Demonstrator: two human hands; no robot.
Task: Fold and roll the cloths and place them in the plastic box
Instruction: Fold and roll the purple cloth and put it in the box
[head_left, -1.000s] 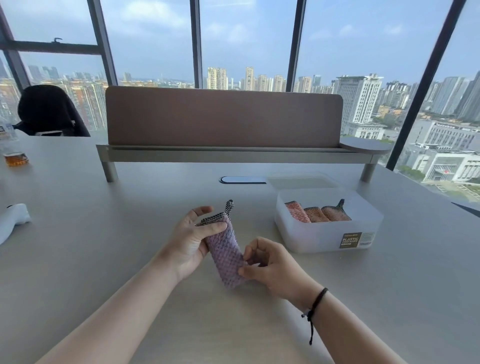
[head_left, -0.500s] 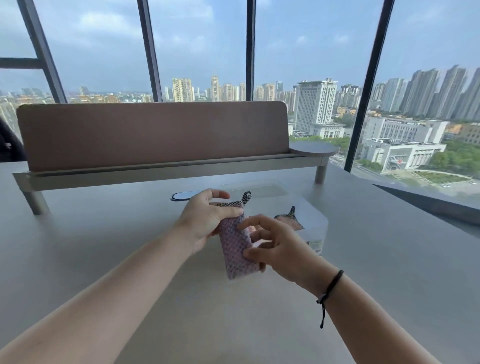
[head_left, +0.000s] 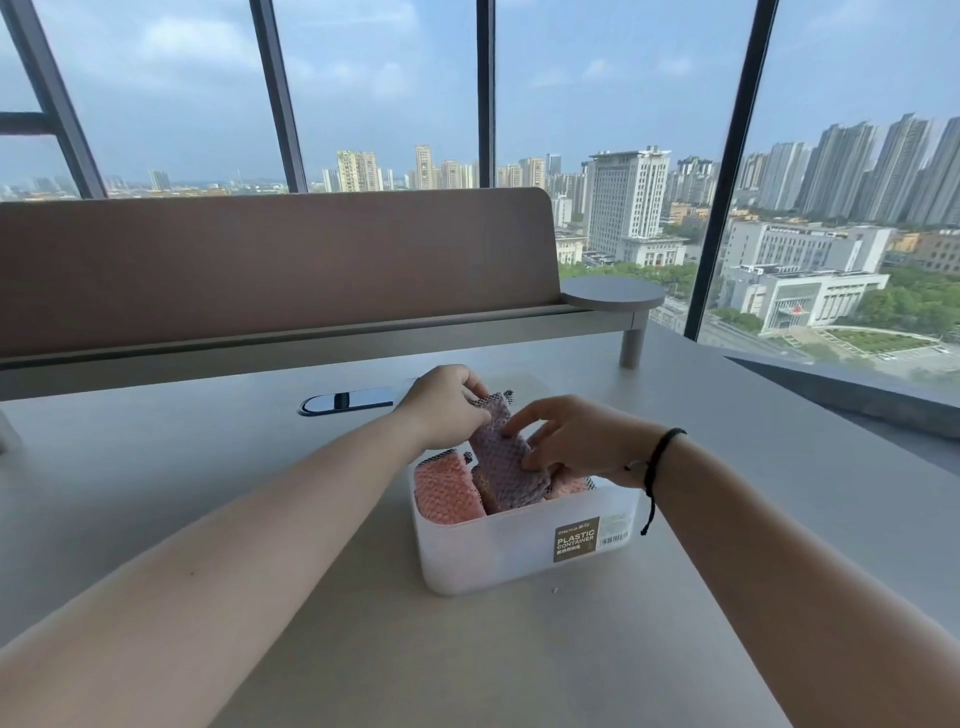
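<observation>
- Left hand (head_left: 441, 405): forearm extends from the lower left, bare, palm turned down. Fingers (head_left: 475, 387) are curled and pinched on the upper end of the rolled lilac cloth (head_left: 506, 467).
- Right hand (head_left: 576, 439): forearm enters from the lower right, wrist bent inward. The index finger lies stretched along the cloth's side; the remaining fingers press against its lower right part.
- Right wrist: carries a black cord bracelet (head_left: 657, 457) with a loose hanging end.
- Both hands are close together, on opposite sides of the same cloth.
</observation>
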